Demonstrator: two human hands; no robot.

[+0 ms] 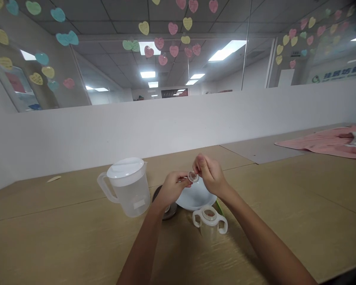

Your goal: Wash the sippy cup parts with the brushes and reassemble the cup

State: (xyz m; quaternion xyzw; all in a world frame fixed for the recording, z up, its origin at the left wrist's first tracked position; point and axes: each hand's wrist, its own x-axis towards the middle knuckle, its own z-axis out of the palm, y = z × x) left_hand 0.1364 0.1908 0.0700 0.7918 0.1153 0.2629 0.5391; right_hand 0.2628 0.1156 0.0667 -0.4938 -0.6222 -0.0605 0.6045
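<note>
In the head view, the left hand [173, 187] is pinching a small round piece [193, 177] between thumb and fingers, over the white bowl [192, 200]. The right hand [210, 173] is curling nearly closed at the piece's right edge; whether it is gripping anything, I cannot tell. The two-handled cup [210, 226] is standing nearer the wearer, on the worktop [77, 249].

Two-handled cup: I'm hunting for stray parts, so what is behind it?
Behind the cup, a white bowl and a green strip show. The strip's full extent is hidden; the left hand and right hand cover the bowl's far side.
</note>
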